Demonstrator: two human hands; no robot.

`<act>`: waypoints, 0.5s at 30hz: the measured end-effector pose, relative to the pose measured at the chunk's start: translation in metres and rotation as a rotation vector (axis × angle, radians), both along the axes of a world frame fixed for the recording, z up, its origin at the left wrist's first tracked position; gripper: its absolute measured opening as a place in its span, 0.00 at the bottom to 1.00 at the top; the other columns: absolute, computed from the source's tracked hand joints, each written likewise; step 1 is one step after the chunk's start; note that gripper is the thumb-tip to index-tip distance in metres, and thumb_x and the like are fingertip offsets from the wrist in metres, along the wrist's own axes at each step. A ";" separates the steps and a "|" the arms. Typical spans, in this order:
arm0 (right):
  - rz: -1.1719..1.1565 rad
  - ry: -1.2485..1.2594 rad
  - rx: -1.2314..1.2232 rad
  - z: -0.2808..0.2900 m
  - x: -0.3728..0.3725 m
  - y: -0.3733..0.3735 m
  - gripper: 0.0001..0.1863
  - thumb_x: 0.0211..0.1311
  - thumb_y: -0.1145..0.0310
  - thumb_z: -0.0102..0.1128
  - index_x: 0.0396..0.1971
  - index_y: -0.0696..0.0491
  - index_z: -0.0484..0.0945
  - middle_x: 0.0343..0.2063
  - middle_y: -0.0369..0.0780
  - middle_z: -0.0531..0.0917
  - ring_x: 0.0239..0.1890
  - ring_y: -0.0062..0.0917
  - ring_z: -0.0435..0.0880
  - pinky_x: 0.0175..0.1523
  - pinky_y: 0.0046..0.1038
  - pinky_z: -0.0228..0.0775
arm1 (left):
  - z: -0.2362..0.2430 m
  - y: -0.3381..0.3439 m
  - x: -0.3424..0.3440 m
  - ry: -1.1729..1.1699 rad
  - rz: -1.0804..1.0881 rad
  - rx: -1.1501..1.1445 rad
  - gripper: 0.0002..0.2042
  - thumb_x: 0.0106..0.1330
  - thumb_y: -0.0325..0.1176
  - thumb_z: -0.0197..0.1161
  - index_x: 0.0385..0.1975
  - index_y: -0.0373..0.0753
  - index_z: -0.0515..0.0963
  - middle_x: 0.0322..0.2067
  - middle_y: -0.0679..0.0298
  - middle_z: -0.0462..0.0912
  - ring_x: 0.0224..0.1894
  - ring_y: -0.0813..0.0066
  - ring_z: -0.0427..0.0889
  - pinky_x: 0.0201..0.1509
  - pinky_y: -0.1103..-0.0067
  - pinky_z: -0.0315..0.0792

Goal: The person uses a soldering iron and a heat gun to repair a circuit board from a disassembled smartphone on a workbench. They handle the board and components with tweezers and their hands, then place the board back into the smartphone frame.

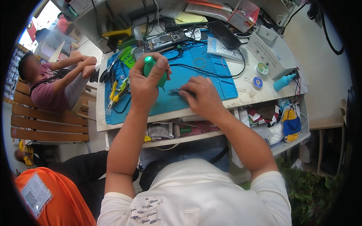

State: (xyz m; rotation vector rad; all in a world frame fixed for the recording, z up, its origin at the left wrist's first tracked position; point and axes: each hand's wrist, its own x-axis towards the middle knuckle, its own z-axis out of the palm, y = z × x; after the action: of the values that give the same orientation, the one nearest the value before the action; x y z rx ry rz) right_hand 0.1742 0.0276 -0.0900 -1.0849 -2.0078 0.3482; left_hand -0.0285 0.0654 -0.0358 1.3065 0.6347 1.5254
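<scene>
My left hand is wrapped around a green squeeze bottle, tilted with its thin tip pointing down at the blue work mat. Close to that tip lies a small dark part, seemingly a piece of circuit board. The thumb and fingers of my right hand pinch its right end against the mat. The inside of the left grip is hidden. Left of my left hand, yellow-handled pliers and other small tools lie on the mat.
An opened phone and a black phone lie at the back, with cables nearby. Right are a white box, a solder spool and a blue bottle. Filled drawers sit below. People sit at left.
</scene>
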 end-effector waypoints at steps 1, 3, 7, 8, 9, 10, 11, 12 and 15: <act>-0.007 -0.004 0.013 0.000 -0.001 0.001 0.04 0.70 0.68 0.75 0.36 0.51 0.90 0.34 0.37 0.86 0.42 0.38 0.84 0.50 0.42 0.69 | 0.002 0.002 0.000 -0.061 -0.040 0.024 0.13 0.80 0.39 0.74 0.43 0.34 0.84 0.37 0.58 0.85 0.36 0.69 0.86 0.36 0.72 0.81; -0.021 -0.012 0.043 -0.001 -0.003 0.001 0.04 0.71 0.68 0.74 0.37 0.52 0.89 0.34 0.37 0.86 0.42 0.38 0.84 0.49 0.42 0.69 | 0.005 0.004 0.003 -0.184 -0.123 0.072 0.13 0.81 0.39 0.72 0.41 0.34 0.83 0.36 0.56 0.85 0.35 0.67 0.85 0.35 0.71 0.81; -0.052 -0.026 0.098 -0.007 -0.007 0.001 0.04 0.73 0.69 0.72 0.37 0.52 0.87 0.34 0.38 0.86 0.41 0.37 0.84 0.48 0.41 0.69 | 0.010 0.008 0.019 -0.117 -0.060 0.087 0.13 0.82 0.37 0.69 0.38 0.33 0.82 0.33 0.55 0.83 0.32 0.67 0.84 0.32 0.71 0.80; -0.059 -0.026 0.107 -0.008 -0.007 0.000 0.04 0.73 0.69 0.71 0.37 0.52 0.86 0.34 0.38 0.86 0.41 0.37 0.84 0.48 0.41 0.69 | 0.009 0.009 0.021 -0.102 -0.047 0.073 0.12 0.82 0.37 0.68 0.38 0.34 0.82 0.32 0.56 0.83 0.31 0.67 0.84 0.31 0.71 0.80; -0.053 -0.034 0.108 -0.008 -0.007 0.001 0.04 0.73 0.70 0.71 0.37 0.52 0.86 0.34 0.38 0.86 0.42 0.37 0.84 0.48 0.41 0.69 | 0.009 0.009 0.023 -0.086 -0.033 0.059 0.12 0.82 0.36 0.68 0.38 0.34 0.82 0.32 0.56 0.82 0.29 0.67 0.83 0.30 0.71 0.80; -0.048 -0.041 0.106 -0.008 -0.006 0.001 0.04 0.73 0.70 0.71 0.37 0.52 0.86 0.35 0.38 0.86 0.42 0.37 0.84 0.49 0.41 0.69 | 0.009 0.009 0.025 -0.088 -0.014 0.044 0.12 0.81 0.36 0.68 0.37 0.34 0.81 0.30 0.57 0.81 0.28 0.68 0.82 0.30 0.71 0.79; -0.043 -0.048 0.104 -0.009 -0.006 0.001 0.04 0.74 0.70 0.71 0.38 0.52 0.85 0.35 0.39 0.86 0.42 0.37 0.85 0.49 0.41 0.69 | 0.009 0.009 0.028 -0.090 0.006 0.029 0.11 0.81 0.35 0.68 0.36 0.35 0.81 0.29 0.58 0.80 0.27 0.68 0.82 0.29 0.72 0.78; -0.040 -0.046 0.104 -0.008 -0.006 0.001 0.04 0.74 0.70 0.71 0.38 0.52 0.85 0.35 0.39 0.86 0.42 0.37 0.84 0.49 0.41 0.69 | 0.009 0.009 0.029 -0.092 0.025 0.014 0.11 0.81 0.35 0.69 0.35 0.36 0.81 0.27 0.60 0.79 0.26 0.69 0.81 0.28 0.72 0.77; -0.034 -0.044 0.100 -0.007 -0.006 0.001 0.04 0.74 0.70 0.70 0.39 0.53 0.85 0.36 0.39 0.86 0.42 0.37 0.84 0.49 0.41 0.69 | 0.001 0.011 0.023 -0.086 0.025 -0.067 0.12 0.79 0.34 0.70 0.32 0.38 0.78 0.25 0.64 0.77 0.26 0.72 0.80 0.27 0.72 0.76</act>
State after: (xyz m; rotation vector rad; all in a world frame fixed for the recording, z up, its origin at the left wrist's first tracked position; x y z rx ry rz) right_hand 0.1685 0.0282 -0.0971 -1.0708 -2.0211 0.2049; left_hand -0.0051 0.0761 -0.0345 1.1798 0.6434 1.5590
